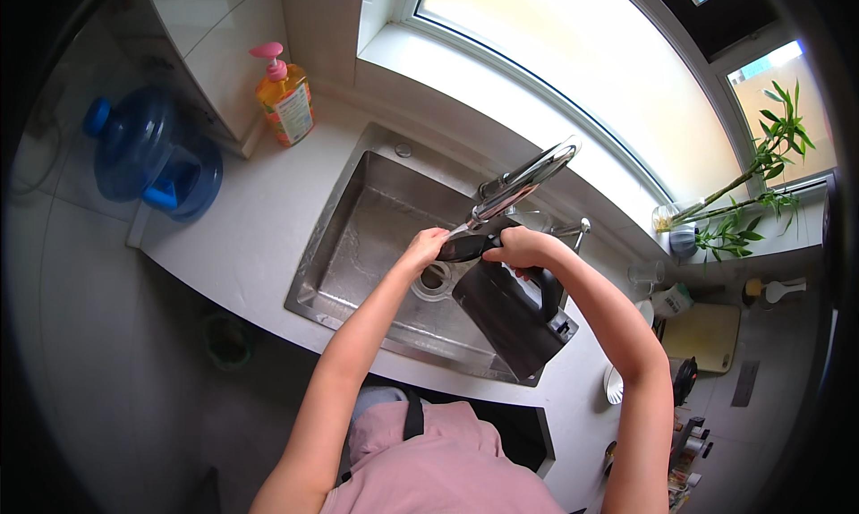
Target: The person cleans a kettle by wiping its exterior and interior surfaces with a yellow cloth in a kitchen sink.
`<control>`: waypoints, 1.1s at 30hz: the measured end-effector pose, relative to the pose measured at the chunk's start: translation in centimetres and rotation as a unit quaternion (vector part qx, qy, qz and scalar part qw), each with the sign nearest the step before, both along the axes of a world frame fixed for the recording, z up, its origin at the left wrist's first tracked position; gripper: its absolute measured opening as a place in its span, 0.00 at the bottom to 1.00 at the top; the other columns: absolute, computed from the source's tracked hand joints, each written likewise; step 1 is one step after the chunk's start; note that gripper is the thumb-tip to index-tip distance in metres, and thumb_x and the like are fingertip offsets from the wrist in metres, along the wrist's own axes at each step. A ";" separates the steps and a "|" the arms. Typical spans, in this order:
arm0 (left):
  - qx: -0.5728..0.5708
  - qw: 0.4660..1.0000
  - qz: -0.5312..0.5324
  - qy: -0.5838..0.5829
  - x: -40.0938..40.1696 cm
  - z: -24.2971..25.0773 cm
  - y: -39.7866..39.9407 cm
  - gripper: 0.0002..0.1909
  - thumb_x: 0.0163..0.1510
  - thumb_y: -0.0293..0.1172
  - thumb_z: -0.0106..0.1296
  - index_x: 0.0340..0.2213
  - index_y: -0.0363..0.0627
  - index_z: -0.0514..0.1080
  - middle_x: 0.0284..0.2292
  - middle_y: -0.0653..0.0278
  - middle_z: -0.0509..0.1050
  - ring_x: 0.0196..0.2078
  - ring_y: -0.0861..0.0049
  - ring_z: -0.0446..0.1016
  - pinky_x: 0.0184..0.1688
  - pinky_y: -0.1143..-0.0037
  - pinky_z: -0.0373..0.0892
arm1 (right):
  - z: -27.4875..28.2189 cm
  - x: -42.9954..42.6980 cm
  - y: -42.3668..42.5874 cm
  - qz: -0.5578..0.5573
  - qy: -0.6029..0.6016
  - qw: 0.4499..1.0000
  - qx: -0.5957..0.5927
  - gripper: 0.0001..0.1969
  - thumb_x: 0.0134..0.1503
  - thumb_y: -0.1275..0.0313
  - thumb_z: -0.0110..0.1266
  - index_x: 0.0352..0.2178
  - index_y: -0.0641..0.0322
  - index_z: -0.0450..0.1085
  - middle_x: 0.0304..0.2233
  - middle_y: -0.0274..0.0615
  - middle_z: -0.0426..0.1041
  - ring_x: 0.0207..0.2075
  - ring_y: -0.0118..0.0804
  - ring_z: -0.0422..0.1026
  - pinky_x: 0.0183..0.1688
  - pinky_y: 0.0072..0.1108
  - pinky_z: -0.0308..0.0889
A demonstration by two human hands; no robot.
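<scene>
A black electric kettle [507, 316] is tilted over the stainless steel sink [366, 209], with its lid [464, 248] raised. My right hand [527, 247] grips the kettle at the top of its handle [549, 292]. From the chrome faucet [520, 188] a thin stream of water [459, 231] runs down between the spout and my left hand [427, 245]. The left fingers are at the lid's edge, in or beside the water; whether they grip the lid is not clear. Below my left hand is the sink drain [433, 279].
A pump bottle of orange liquid soap [285, 101] stands on the counter [228, 245] at the back left. Beside it is a large blue water jug [161, 155]. Potted plants [738, 205] line the windowsill. A cutting board [701, 337] and a white dish [613, 384] are on the right.
</scene>
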State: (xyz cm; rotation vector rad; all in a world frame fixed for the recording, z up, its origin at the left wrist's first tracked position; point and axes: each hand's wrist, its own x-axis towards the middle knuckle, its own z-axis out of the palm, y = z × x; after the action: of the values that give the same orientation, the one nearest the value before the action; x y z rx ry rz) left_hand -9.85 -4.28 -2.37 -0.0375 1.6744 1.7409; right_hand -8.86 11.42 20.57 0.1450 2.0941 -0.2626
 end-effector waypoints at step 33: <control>-0.070 0.988 -0.137 0.005 -5.1 3.9 -3.5 0.38 0.62 0.64 0.30 0.50 0.39 0.68 0.52 0.47 0.70 0.54 0.59 0.70 0.57 0.67 0.62 | -6.2 10.0 -5.7 -0.727 0.188 0.470 -0.463 0.12 0.58 0.64 0.57 0.32 0.54 0.62 0.18 0.34 0.64 0.16 0.29 0.65 0.19 0.24 0.66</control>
State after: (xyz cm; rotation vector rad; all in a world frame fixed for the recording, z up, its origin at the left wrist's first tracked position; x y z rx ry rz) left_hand -14.98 -7.75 1.56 0.1299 1.7179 1.4205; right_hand 1.16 5.71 14.35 1.2660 1.2560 -2.5430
